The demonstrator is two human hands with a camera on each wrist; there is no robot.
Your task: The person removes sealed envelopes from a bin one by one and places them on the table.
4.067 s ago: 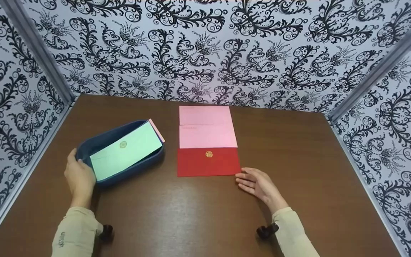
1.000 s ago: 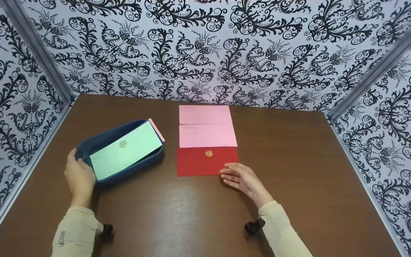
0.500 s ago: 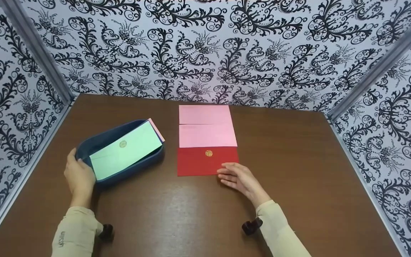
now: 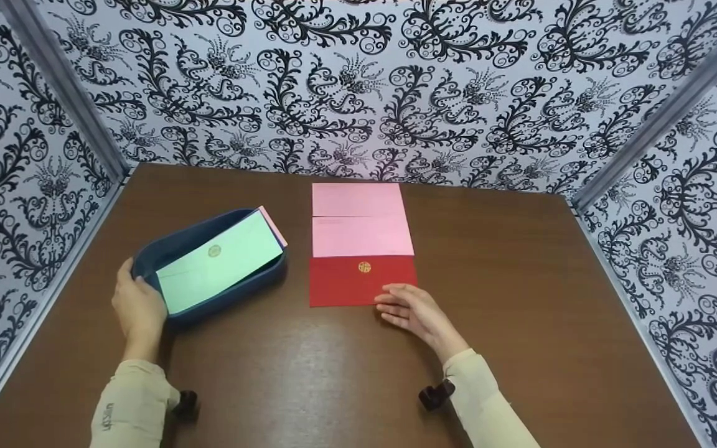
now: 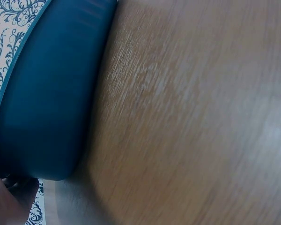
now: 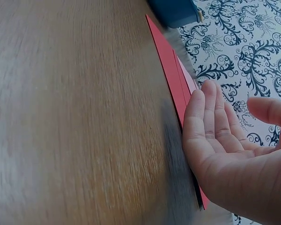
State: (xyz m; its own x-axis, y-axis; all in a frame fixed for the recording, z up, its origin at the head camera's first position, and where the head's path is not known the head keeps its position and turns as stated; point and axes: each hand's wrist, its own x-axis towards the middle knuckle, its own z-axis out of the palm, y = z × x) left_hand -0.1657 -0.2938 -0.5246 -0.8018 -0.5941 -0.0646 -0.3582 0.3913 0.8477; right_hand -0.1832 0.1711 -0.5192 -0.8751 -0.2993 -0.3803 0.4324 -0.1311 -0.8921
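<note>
We see a dark blue tray [image 4: 209, 292] at the left of the frame holding a mint green envelope [image 4: 218, 264] with a gold seal. At centre lie two pink envelopes [image 4: 358, 221] and a red envelope [image 4: 346, 283] bearing a gold emblem. Our tabletop [image 4: 520, 280] is brown woodgrain; the walls [image 4: 396, 81] show black floral scrolls on white. Our sleeves [image 4: 128, 404] are beige.

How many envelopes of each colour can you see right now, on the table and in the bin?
Pink: 3, two on the table, one edge in the blue bin
Red: 1
Green: 1
Total: 5 envelopes
</note>
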